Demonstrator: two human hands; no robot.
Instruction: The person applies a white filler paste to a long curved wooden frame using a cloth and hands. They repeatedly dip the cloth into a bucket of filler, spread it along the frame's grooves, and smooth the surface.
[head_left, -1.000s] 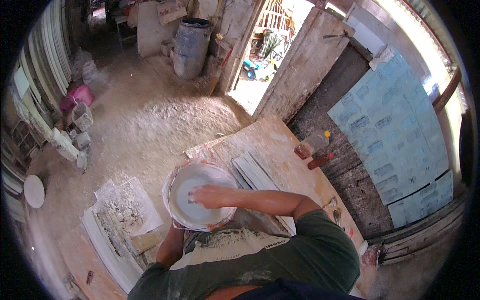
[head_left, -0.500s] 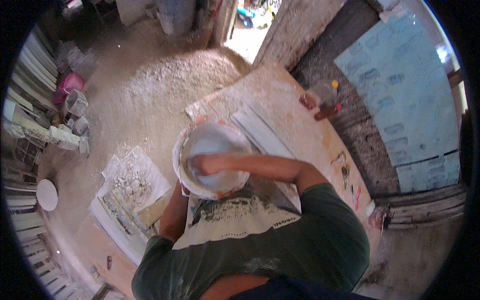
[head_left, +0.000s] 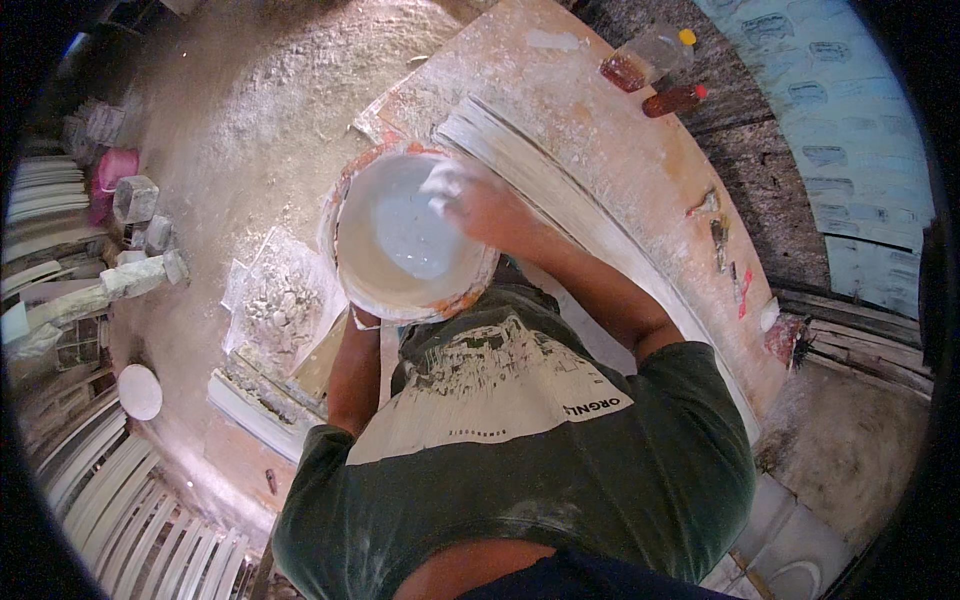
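Observation:
A round bucket (head_left: 343,268) with a rim crusted in white and orange stands tilted toward me, close in front of my body. Milky, pale liquid (head_left: 405,228) lies inside it. My right hand (head_left: 490,212) is over the bucket's right rim, its fingers coated with wet white paste or gripping a white lump; motion blur hides which. At the near left side of the bucket, my left hand (head_left: 366,318) is against or under the rim, and its fingers are hidden behind the wall.
Long white mouldings (head_left: 520,150) lie right of the bucket on the dusty board (head_left: 620,150). A sheet with broken plaster pieces (head_left: 280,300) is at left. Two bottles, one red-capped (head_left: 675,101), sit at the far right edge. A pink container (head_left: 115,170) stands far left.
My right hand has come up out of the bucket's inside to its right rim, now with white on the fingers. The bucket is tilted more toward me. The whole view has shifted.

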